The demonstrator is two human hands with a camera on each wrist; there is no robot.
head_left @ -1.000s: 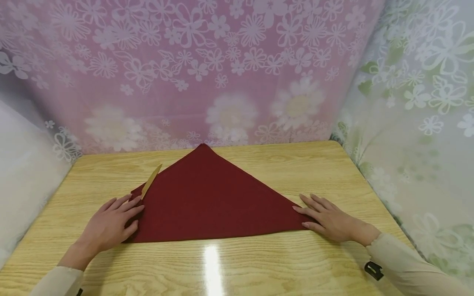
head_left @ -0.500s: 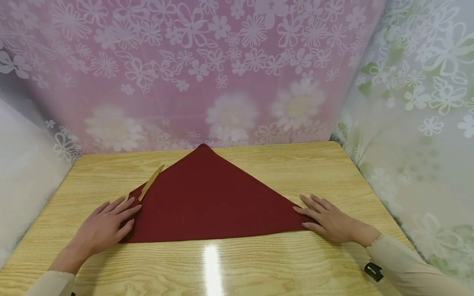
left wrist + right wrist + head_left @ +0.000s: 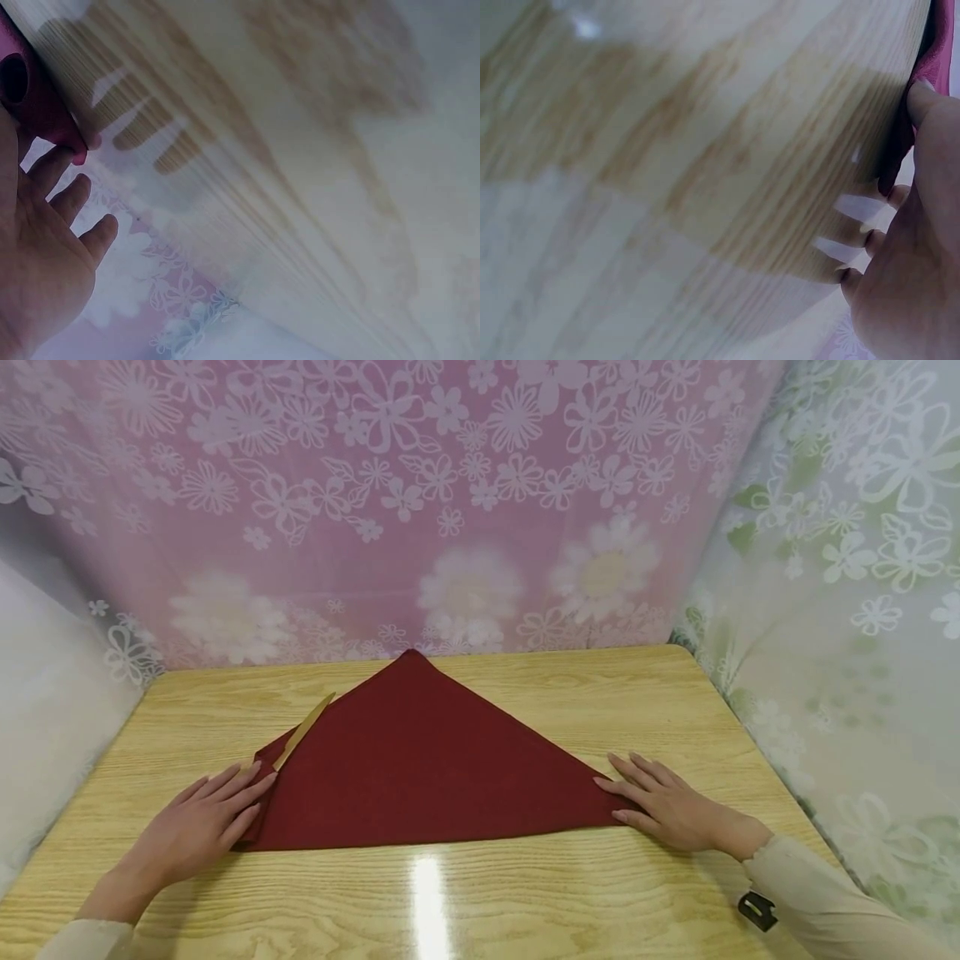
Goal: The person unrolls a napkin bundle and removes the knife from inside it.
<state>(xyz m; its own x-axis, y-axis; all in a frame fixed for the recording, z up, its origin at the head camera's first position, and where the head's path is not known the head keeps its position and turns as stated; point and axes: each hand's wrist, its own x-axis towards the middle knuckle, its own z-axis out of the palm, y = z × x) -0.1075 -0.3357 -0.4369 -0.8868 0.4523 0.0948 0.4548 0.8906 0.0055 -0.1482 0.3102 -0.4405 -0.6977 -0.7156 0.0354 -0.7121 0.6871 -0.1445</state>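
A dark red cloth (image 3: pixel 420 768), folded to a triangle, lies on the wooden table with its peak at the back. My left hand (image 3: pixel 187 827) rests its fingertips on the left end, fingers mostly extended. In the left wrist view, the cloth's end (image 3: pixel 45 105) bulges around a dark hollow beside my left fingers. A narrow tan strip (image 3: pixel 303 731) shows along the cloth's upper left edge; I cannot tell whether it is a gap or a separate thing. On the right corner lies my right hand (image 3: pixel 671 806), fingers spread and extended, thumb against the cloth.
The wooden table (image 3: pixel 525 902) stands against a pink flowered backdrop (image 3: pixel 375 527) behind and a pale flowered backdrop (image 3: pixel 847 610) at the right. A small black clip-like object (image 3: pixel 757 910) is by the right sleeve.
My left hand has slid left and slightly toward me, and the cloth's left end has spread left with it. The tan strip has grown longer. My right hand has not visibly moved.
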